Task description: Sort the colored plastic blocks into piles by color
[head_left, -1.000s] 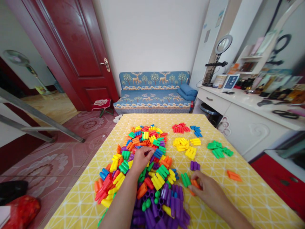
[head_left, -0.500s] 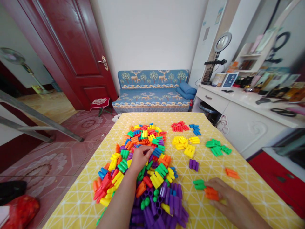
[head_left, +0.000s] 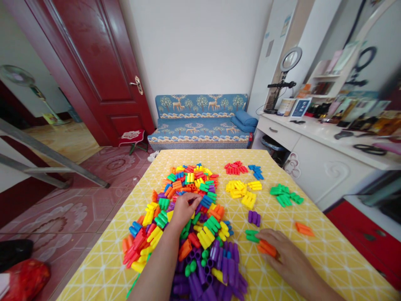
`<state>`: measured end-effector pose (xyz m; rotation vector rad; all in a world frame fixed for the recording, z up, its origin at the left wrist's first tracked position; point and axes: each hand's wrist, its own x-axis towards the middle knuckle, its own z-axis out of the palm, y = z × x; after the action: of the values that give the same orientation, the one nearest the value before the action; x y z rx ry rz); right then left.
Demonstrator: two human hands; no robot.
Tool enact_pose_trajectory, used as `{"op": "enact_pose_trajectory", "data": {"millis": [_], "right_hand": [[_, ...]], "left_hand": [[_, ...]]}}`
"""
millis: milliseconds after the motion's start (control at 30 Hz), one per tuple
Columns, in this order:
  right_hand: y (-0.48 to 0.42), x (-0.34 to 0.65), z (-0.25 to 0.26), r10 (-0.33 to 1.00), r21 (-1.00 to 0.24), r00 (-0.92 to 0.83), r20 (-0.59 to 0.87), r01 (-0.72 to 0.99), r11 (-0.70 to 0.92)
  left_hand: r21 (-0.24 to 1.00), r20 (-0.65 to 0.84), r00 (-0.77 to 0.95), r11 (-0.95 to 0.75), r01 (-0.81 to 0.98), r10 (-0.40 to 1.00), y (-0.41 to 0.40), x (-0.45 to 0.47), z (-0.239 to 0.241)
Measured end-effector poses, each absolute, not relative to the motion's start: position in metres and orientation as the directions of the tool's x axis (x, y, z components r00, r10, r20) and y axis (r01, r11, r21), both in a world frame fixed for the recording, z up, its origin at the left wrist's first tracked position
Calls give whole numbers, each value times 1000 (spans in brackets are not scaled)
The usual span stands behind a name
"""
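Observation:
A big heap of mixed coloured plastic blocks [head_left: 188,217] covers the left half of the yellow tablecloth [head_left: 326,251]. My left hand [head_left: 184,208] rests on top of the heap, fingers curled on a block I cannot make out. My right hand [head_left: 283,253] lies low on the cloth to the right, fingers closed over an orange block [head_left: 267,248], with a green block [head_left: 251,235] touching its fingertips. Sorted groups lie beyond: red [head_left: 236,168], blue [head_left: 256,172], yellow [head_left: 243,190], green [head_left: 283,195], purple [head_left: 254,217], and a lone orange block [head_left: 304,229].
A white dresser [head_left: 322,163] with a ring light and clutter stands right of the table. A blue patterned sofa [head_left: 200,121] sits against the far wall. A red door [head_left: 94,71] and a metal ladder [head_left: 46,163] are to the left.
My right hand slid right with the orange and green blocks, then came back a little to the left. My left hand stayed on the heap.

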<state>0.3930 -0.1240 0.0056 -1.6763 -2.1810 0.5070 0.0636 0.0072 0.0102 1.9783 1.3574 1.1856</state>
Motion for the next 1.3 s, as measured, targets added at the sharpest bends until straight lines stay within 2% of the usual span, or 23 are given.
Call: {"op": "enact_pose_trajectory", "data": {"millis": [233,400,500,667,933,1033,1167,1300], "right_hand": [[-109,380,11,959,-467,-244,145,838,283],[-110,414,5,960,-466,-111,257,856,224],[-118,455,-8,947,-416,-38,319,892,176],[-136,507,-24,916,-338,-24,401,925,173],[-132,496,-13,867,-242,-60,494,949,204],[-125,460,-5,889,-290,-87,449,927,237],[-115,395,9,927,-400,-244,286,848,347],[-108,356,11,928,-384,-319,190,846,369]], "left_hand": [[764,390,139,-404,503,910,5,65,13],[763,385,149,-405,504,911,5,64,11],[761,384,151,-405,507,911,7,63,10],[764,378,139,-393,511,915,7,64,10],[757,390,140,-404,514,910,7,63,10],[756,388,141,-402,517,911,7,64,11],[758,389,138,-402,514,911,5,65,14],[754,393,144,-408,515,908,3,65,15]]}}
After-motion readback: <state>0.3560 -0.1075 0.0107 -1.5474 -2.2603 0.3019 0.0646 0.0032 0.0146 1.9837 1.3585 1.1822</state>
